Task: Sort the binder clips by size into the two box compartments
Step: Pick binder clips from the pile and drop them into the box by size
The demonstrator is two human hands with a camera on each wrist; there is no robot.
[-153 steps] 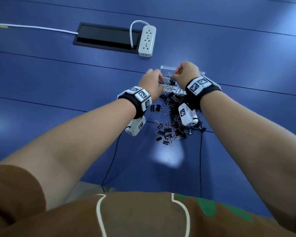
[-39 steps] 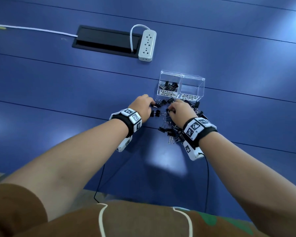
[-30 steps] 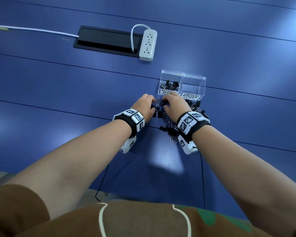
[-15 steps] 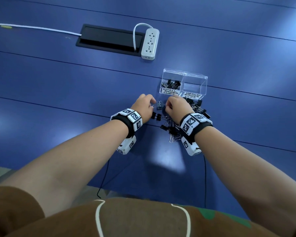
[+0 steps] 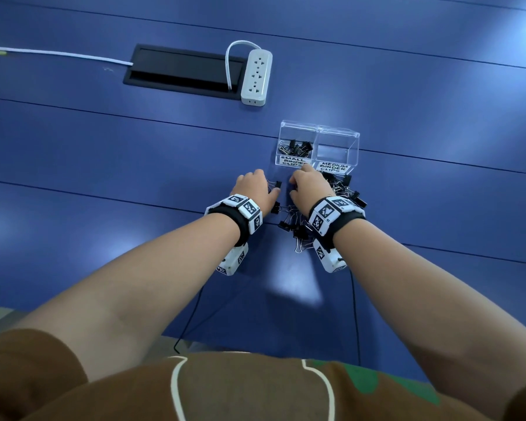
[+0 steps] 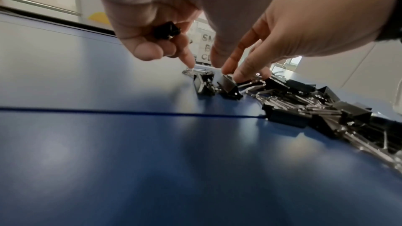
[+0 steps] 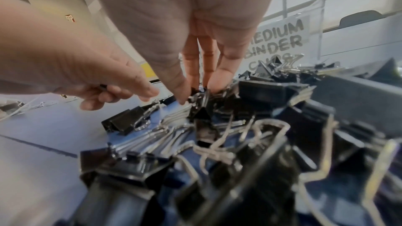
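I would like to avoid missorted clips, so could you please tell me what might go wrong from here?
1. The left hand already holds a small black binder clip while a finger touches the wire handle of another clip lying on the blue table; the held one may slip out.
2. The right hand digs into the tangled pile of black binder clips, so linked handles could drag a wrong size toward the clear two-compartment box.

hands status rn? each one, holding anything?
Left hand: curled fingers hold a small black binder clip.
Right hand: fingertips pinching a clip in the pile; grip not clearly complete.
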